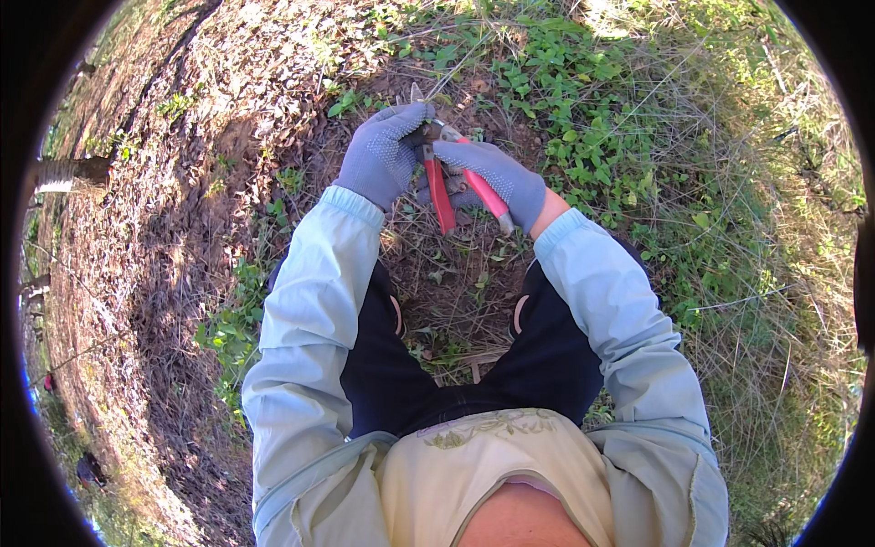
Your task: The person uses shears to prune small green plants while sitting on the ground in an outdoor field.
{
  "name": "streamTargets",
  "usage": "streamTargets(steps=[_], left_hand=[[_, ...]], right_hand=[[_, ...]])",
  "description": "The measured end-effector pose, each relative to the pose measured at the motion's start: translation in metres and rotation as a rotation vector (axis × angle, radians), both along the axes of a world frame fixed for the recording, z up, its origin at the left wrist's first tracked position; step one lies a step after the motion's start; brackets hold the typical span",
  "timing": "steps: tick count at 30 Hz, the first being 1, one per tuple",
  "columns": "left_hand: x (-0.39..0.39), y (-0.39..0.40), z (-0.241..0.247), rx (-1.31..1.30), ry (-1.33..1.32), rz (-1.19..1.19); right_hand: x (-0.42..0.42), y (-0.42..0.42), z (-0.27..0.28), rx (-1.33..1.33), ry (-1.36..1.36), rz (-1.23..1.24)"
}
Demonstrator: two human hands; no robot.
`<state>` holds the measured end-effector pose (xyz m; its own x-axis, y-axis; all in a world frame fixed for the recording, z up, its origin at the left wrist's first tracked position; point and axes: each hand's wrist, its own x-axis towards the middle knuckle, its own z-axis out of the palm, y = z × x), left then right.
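Observation:
A pair of pruning shears (438,195) with red handles is held in front of my knees, its handles spread apart. My right hand (502,174), in a grey glove with pale grip dots, is wrapped around the right-hand handle, some fingers passing beneath the shears. In a matching glove, my left hand (386,147) closes around the metal head near the pivot and hides most of the blades. One pale pointed tip (415,91) sticks out beyond its fingers. A thin dry stalk (459,66) slants up and right from near that hand; whether it is held I cannot tell.
Leafy green plants (567,102) grow ahead and to the right, mixed with dry grass (745,273). Brown leaf litter (205,178) covers the ground on the left. A tree trunk (72,174) stands at the far left. My bent legs (389,369) frame bare soil.

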<state>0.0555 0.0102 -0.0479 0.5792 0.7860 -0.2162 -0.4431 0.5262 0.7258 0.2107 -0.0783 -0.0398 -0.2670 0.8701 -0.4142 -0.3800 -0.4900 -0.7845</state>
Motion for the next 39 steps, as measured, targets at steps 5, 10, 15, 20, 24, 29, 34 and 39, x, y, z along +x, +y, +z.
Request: streamTargets(steps=[5,10,15,20,24,29,34,39], left_hand=[[0.000,-0.005,0.017,-0.007,-0.017,0.040],[-0.004,0.000,0.018,0.029,-0.056,0.072],[-0.009,0.004,0.016,0.034,-0.132,-0.066],[-0.007,0.000,0.021,0.049,0.068,0.073],[-0.009,0.008,0.015,0.178,0.367,0.309],[-0.012,0.009,0.017,0.127,0.335,0.283],[-0.013,0.007,0.020,0.114,0.336,0.233],[-0.014,0.005,0.020,0.132,0.351,0.182]], right_hand=[[0.001,-0.012,0.010,0.131,0.072,0.068],[0.003,-0.020,0.002,0.098,0.213,0.138],[-0.005,-0.023,0.012,0.052,0.169,0.044],[-0.001,-0.022,-0.001,0.131,-0.039,-0.052],[0.013,-0.020,-0.012,0.239,-0.250,-0.216],[0.031,-0.022,-0.016,0.548,-0.787,-0.227],[0.032,-0.024,-0.008,0.637,-1.197,-0.190],[0.027,-0.020,0.000,0.641,-1.263,-0.210]])
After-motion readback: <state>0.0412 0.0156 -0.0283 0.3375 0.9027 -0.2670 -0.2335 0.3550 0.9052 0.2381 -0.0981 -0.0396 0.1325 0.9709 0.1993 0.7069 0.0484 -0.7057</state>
